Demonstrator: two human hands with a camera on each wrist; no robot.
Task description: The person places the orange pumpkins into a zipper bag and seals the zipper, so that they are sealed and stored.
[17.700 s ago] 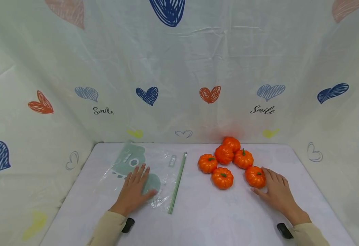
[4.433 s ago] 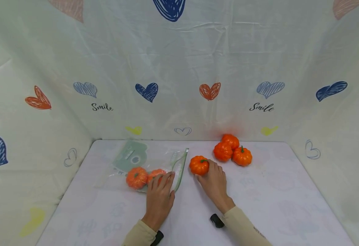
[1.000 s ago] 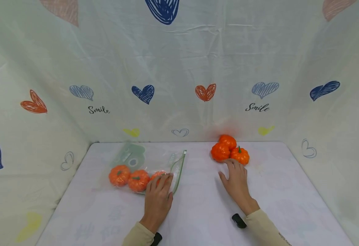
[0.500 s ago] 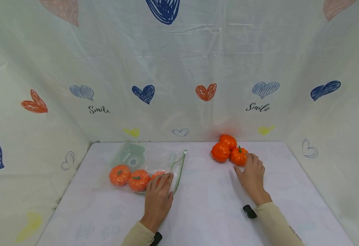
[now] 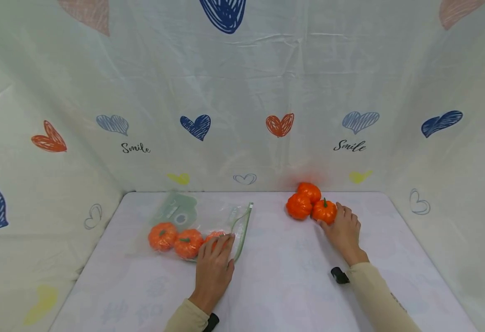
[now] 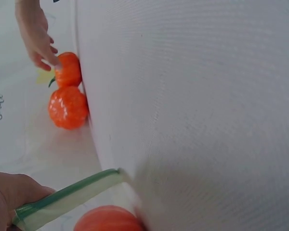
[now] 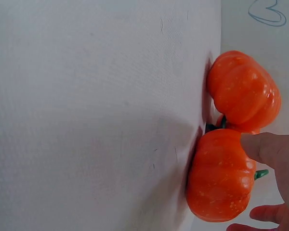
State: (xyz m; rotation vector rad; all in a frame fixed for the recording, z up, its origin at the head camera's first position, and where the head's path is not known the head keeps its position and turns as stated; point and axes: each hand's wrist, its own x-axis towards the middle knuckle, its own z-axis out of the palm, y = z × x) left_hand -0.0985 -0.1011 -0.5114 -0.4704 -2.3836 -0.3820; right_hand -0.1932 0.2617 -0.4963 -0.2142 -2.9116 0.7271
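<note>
A clear zip bag (image 5: pixel 215 213) with a green bear print lies flat on the left of the table, three orange toy pumpkins (image 5: pixel 188 243) in a row inside it. My left hand (image 5: pixel 213 272) holds its open edge; the green zip strip (image 6: pixel 70 196) runs out from that hand in the left wrist view. At the back right, my right hand (image 5: pixel 344 233) has its thumb and fingers around a small pumpkin (image 7: pixel 221 175) with a green stem. Two more pumpkins (image 5: pixel 298 206) touch it on the left. The left hand partly hides the rightmost bagged pumpkin.
The white table (image 5: pixel 275 286) meets a pale curtain (image 5: pixel 242 92) printed with hearts right behind the loose pumpkins. Curtain also hangs along both sides. A black wrist device (image 5: pixel 340 275) sits under the right sleeve.
Three pumpkins have gone from the table into the bag since the earliest frame. Lately my right hand moved right and closed around the rightmost loose pumpkin; my left hand stayed put.
</note>
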